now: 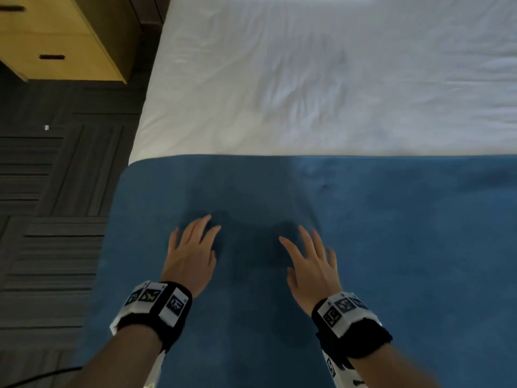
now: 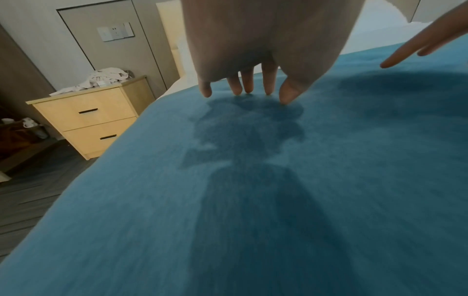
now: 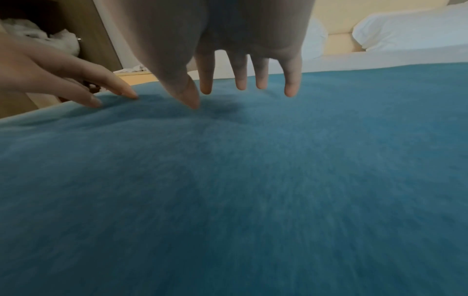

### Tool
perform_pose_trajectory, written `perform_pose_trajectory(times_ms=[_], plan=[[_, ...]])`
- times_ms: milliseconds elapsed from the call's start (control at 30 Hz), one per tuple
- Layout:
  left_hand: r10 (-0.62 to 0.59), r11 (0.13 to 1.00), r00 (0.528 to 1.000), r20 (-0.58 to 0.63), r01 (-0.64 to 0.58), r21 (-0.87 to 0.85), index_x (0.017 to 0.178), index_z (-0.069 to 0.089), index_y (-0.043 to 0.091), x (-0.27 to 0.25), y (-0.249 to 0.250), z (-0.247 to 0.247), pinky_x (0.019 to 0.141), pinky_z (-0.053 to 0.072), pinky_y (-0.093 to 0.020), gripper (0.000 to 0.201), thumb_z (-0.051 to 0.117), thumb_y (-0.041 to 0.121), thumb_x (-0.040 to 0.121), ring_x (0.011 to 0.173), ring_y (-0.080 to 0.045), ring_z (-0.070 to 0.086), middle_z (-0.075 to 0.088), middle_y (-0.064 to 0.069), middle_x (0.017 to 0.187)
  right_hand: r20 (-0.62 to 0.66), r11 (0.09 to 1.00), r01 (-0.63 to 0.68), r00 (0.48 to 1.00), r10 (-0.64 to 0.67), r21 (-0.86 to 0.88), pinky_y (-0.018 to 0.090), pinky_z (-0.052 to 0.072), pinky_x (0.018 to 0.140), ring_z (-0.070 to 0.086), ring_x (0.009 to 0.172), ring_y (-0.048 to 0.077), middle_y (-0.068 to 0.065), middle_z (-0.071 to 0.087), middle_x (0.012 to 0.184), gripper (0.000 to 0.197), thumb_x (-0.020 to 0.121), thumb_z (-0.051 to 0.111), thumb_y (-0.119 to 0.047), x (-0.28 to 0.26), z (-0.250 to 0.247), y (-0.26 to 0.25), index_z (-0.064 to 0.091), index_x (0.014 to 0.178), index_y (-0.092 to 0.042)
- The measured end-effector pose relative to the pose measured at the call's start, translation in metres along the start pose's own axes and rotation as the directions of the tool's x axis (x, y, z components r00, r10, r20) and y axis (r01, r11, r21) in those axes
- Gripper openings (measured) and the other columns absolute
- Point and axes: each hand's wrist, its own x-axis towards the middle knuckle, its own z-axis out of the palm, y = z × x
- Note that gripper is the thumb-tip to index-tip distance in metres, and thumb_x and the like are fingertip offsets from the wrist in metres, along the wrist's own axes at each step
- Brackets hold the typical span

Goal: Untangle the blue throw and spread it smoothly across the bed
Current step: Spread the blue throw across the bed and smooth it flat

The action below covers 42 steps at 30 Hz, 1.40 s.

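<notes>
The blue throw [image 1: 391, 219] lies flat over the near part of the bed, its far edge running straight across the white sheet [image 1: 307, 79]. Faint ripples show in the cloth just beyond my fingers. My left hand [image 1: 193, 247] is over the throw near its left side, fingers straight and spread, tips touching the cloth [image 2: 243, 90]. My right hand [image 1: 310, 256] is a little to the right of it, also open with spread fingers, thumb tip on the throw [image 3: 192, 104]. Neither hand holds anything.
A light wooden nightstand [image 1: 70, 37] with two drawers stands left of the bed on dark floor [image 1: 56, 191]; crumpled white cloth lies on top of it [image 2: 101, 78]. White pillows [image 3: 410, 28] sit at the head of the bed.
</notes>
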Motion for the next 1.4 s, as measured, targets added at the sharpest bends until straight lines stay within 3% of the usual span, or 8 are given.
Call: perform_pose_trajectory(times_ms=[167, 333, 500, 633, 867, 1000, 1233, 1400], plan=[[0.004, 1.0, 1.0, 0.011, -0.004, -0.008, 0.133, 0.05, 0.013, -0.071, -0.001, 0.008, 0.108, 0.033, -0.047, 0.052, 0.061, 0.014, 0.082, 0.134, -0.025, 0.041, 0.04, -0.008, 0.147, 0.066, 0.998, 0.066, 0.996, -0.067, 0.005, 0.049, 0.012, 0.116, -0.009, 0.146, 0.024, -0.001, -0.009, 0.158, 0.059, 0.094, 0.039, -0.023, -0.063, 0.024, -0.022, 0.012, 0.145, -0.036], [-0.077, 0.995, 0.996, 0.055, 0.08, -0.054, 0.141, 0.04, 0.018, -0.142, -0.004, 0.025, 0.111, 0.028, -0.045, 0.055, 0.055, 0.018, 0.087, 0.14, -0.02, 0.03, 0.027, -0.003, 0.154, 0.089, 0.991, 0.127, 0.988, -0.13, 0.031, 0.049, 0.015, 0.115, -0.001, 0.146, 0.025, 0.001, -0.002, 0.159, 0.07, 0.09, 0.046, -0.022, -0.123, 0.052, -0.043, 0.008, 0.147, -0.035], [-0.228, 0.964, 0.966, 0.126, 0.242, -0.111, 0.145, 0.026, 0.028, -0.229, -0.006, 0.047, 0.113, 0.023, -0.039, 0.059, 0.048, 0.032, 0.091, 0.143, -0.014, 0.019, 0.012, 0.008, 0.157, 0.044, 0.988, 0.152, 0.988, -0.151, -0.022, 0.05, 0.049, 0.093, 0.048, 0.129, 0.029, 0.007, 0.048, 0.142, 0.082, 0.06, 0.079, -0.036, -0.196, 0.076, -0.059, 0.047, 0.135, -0.03], [-0.164, 0.979, 0.976, 0.146, 0.179, -0.096, 0.144, 0.032, 0.024, -0.294, -0.011, 0.062, 0.112, 0.025, -0.042, 0.069, 0.061, 0.039, 0.082, 0.142, -0.017, 0.024, 0.02, 0.005, 0.156, 0.183, 0.98, 0.197, 0.964, -0.192, -0.013, 0.053, 0.01, 0.114, -0.002, 0.146, 0.028, 0.004, 0.0, 0.159, 0.083, 0.083, 0.056, -0.045, -0.241, 0.115, -0.06, 0.005, 0.147, -0.033], [-0.027, 0.997, 0.975, 0.221, 0.011, 0.072, 0.147, 0.024, 0.023, -0.351, -0.031, 0.07, 0.111, 0.029, -0.04, 0.085, 0.065, 0.029, 0.073, 0.145, -0.018, 0.017, 0.009, 0.0, 0.159, 0.193, 0.959, 0.244, 0.958, -0.214, -0.145, 0.057, 0.004, 0.114, -0.01, 0.145, 0.029, 0.008, -0.014, 0.157, 0.088, 0.084, 0.058, -0.034, -0.275, 0.147, -0.089, -0.005, 0.146, -0.031], [0.077, 0.98, 0.997, 0.02, -0.079, 0.183, 0.125, 0.06, 0.015, -0.354, -0.038, 0.074, 0.079, 0.055, -0.035, 0.073, 0.076, 0.0, 0.055, 0.114, -0.023, 0.061, 0.057, -0.008, 0.133, 0.153, 0.961, 0.205, 0.972, -0.178, -0.184, 0.056, 0.009, 0.114, -0.006, 0.145, 0.033, 0.013, -0.01, 0.157, 0.083, 0.087, 0.057, -0.024, -0.278, 0.159, -0.107, 0.0, 0.147, -0.025], [0.018, 0.994, 0.998, -0.057, -0.012, 0.104, 0.101, 0.064, 0.01, -0.347, -0.08, 0.073, 0.062, 0.052, -0.04, 0.041, 0.065, -0.008, 0.064, 0.091, -0.031, 0.063, 0.063, -0.012, 0.1, 0.051, 0.981, 0.119, 0.992, -0.112, -0.155, 0.051, 0.015, 0.115, 0.005, 0.145, 0.027, 0.008, 0.005, 0.157, 0.063, 0.09, 0.049, -0.011, -0.27, 0.159, -0.142, 0.018, 0.144, -0.019], [0.161, 0.967, 0.986, -0.035, -0.15, 0.208, 0.073, 0.062, 0.009, -0.362, -0.146, 0.06, 0.05, 0.045, -0.032, 0.019, 0.066, -0.006, 0.063, 0.068, -0.027, 0.063, 0.059, -0.008, 0.071, -0.075, 0.982, 0.19, 0.979, -0.19, -0.01, 0.038, 0.037, 0.091, 0.044, 0.118, 0.028, 0.008, 0.051, 0.123, 0.026, 0.084, 0.049, -0.004, -0.262, 0.172, -0.212, 0.057, 0.108, -0.012]])
